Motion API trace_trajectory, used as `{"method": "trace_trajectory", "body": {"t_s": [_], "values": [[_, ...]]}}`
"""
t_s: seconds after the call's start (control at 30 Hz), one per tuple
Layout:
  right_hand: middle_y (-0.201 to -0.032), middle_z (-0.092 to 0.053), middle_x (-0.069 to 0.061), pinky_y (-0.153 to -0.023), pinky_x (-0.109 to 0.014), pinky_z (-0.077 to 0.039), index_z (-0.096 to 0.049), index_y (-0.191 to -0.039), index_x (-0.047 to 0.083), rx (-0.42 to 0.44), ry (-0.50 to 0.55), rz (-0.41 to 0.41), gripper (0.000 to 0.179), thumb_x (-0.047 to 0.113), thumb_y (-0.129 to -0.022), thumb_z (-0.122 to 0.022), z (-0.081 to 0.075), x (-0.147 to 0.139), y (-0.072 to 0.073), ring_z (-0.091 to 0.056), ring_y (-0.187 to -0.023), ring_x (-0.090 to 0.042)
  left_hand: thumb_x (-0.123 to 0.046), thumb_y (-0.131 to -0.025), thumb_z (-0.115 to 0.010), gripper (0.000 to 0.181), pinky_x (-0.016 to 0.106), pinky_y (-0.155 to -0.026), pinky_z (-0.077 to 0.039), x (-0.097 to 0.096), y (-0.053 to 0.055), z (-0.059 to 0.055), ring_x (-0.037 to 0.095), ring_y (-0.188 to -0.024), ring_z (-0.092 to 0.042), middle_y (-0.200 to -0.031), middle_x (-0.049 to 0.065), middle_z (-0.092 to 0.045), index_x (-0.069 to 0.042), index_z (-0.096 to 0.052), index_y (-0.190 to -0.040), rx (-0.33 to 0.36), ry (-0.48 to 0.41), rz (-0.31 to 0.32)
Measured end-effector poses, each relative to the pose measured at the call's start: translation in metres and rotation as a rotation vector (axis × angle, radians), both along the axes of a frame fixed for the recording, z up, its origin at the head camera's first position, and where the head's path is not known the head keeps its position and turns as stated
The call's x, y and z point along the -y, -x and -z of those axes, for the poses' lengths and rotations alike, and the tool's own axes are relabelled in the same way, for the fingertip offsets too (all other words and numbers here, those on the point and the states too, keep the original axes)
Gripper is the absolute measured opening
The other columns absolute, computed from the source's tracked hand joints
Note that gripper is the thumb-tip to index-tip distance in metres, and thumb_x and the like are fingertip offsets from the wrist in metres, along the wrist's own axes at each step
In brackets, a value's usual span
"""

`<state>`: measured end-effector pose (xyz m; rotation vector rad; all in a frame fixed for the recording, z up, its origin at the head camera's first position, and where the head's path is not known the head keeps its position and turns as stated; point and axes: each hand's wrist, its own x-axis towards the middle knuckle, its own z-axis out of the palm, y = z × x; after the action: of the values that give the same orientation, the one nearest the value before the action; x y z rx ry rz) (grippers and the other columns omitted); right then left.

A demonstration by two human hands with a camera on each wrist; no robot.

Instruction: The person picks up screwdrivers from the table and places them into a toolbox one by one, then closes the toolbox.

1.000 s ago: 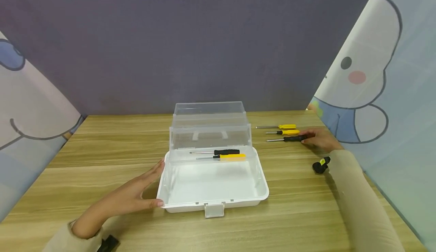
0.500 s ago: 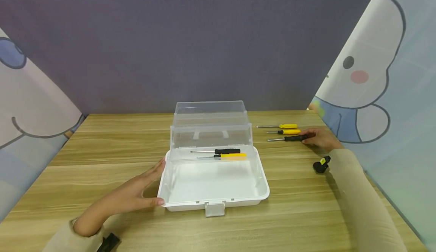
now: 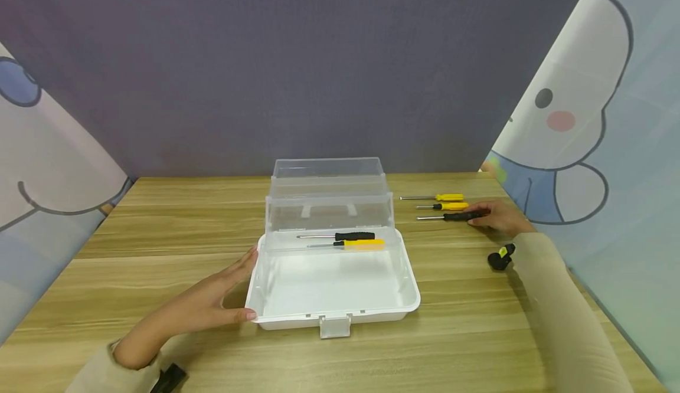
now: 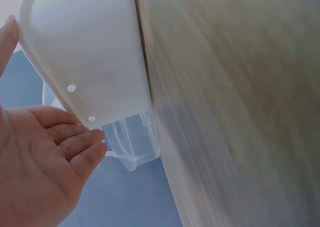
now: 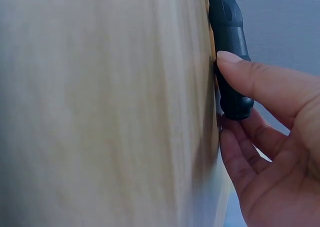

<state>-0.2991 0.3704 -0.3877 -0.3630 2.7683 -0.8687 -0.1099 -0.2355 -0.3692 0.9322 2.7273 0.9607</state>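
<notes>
In the head view my left hand (image 3: 199, 307) rests against the left side of a white toolbox (image 3: 334, 319), thumb at its front corner. The left wrist view shows the fingers (image 4: 82, 149) fairly straight along the toolbox wall (image 4: 95, 52). At the far right, my right hand (image 3: 502, 216) pinches the handle end of a black screwdriver (image 3: 458, 216), which lies on the table. Up close, the thumb lies on the black handle (image 5: 232, 47). Just behind it lie a short yellow-and-black screwdriver (image 3: 451, 206) and a yellow screwdriver (image 3: 448, 197).
The toolbox's clear lid (image 3: 329, 213) stands open at the back. Toward the toolbox's rear lie a black screwdriver (image 3: 355, 236) and a yellow one (image 3: 363, 244). A clear latch (image 3: 335, 327) hangs at the front. A dark wall (image 3: 319, 74) rises behind the wooden table (image 3: 175, 216).
The view has shifted very slightly. My right hand's fingers have moved a little at the end of the black handle. The left hand and the toolbox stay as they were.
</notes>
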Motion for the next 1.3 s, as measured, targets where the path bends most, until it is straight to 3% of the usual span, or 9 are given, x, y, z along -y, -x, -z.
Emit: {"method": "trace_trajectory", "body": {"t_s": [0.5,0.77,0.87,1.07,1.3], "values": [[-0.122,-0.057,-0.024,-0.080,-0.017,-0.042,-0.060,-0.120,-0.004,0.006,0.044,-0.010,0.041,0.021,-0.089,-0.067,0.001,-0.003,0.001,-0.051,-0.110,-0.030,-0.039,-0.084,-0.069,0.093,0.003,-0.103,-0.007,0.000,-0.001,-0.003,0.042,-0.137,-0.018,-0.155,0.020,-0.008,-0.001,-0.014,-0.150,-0.024,-0.002,0.013],[-0.125,-0.055,-0.025,-0.089,-0.041,-0.046,-0.059,-0.121,-0.004,0.013,0.042,-0.010,0.044,0.025,-0.089,-0.067,0.000,-0.005,-0.003,-0.048,-0.115,-0.040,-0.040,-0.084,-0.069,0.094,0.003,-0.102,-0.007,0.000,-0.002,-0.002,0.040,-0.137,-0.018,-0.155,0.020,-0.009,-0.001,-0.014,-0.150,0.000,0.002,-0.003],[-0.123,-0.058,-0.024,-0.085,-0.035,-0.048,-0.059,-0.121,-0.003,0.020,0.044,-0.010,0.044,0.025,-0.089,-0.067,-0.001,-0.007,-0.004,-0.053,-0.110,-0.033,-0.039,-0.083,-0.070,0.094,0.003,-0.102,-0.007,0.000,-0.002,-0.002,0.041,-0.136,-0.018,-0.155,0.020,-0.009,-0.001,-0.014,-0.150,0.008,0.002,-0.006],[-0.119,-0.060,-0.022,-0.076,-0.021,-0.047,-0.059,-0.120,-0.004,0.028,0.090,-0.001,0.042,0.023,-0.089,-0.067,-0.003,-0.009,-0.007,-0.054,-0.095,-0.005,-0.038,-0.083,-0.070,0.094,0.003,-0.102,-0.007,0.000,-0.001,-0.001,0.043,-0.136,-0.018,-0.155,0.020,-0.009,-0.002,-0.014,-0.150,0.004,-0.003,-0.002],[-0.118,-0.061,-0.021,-0.078,-0.021,-0.047,-0.059,-0.121,-0.003,0.042,0.112,0.014,0.044,0.025,-0.089,-0.067,-0.004,-0.008,-0.013,-0.054,-0.095,-0.003,-0.039,-0.083,-0.070,0.094,0.003,-0.102,-0.007,0.000,-0.002,-0.001,0.043,-0.137,-0.018,-0.155,0.019,-0.008,-0.002,-0.014,-0.150,0.003,-0.006,-0.002]]}}
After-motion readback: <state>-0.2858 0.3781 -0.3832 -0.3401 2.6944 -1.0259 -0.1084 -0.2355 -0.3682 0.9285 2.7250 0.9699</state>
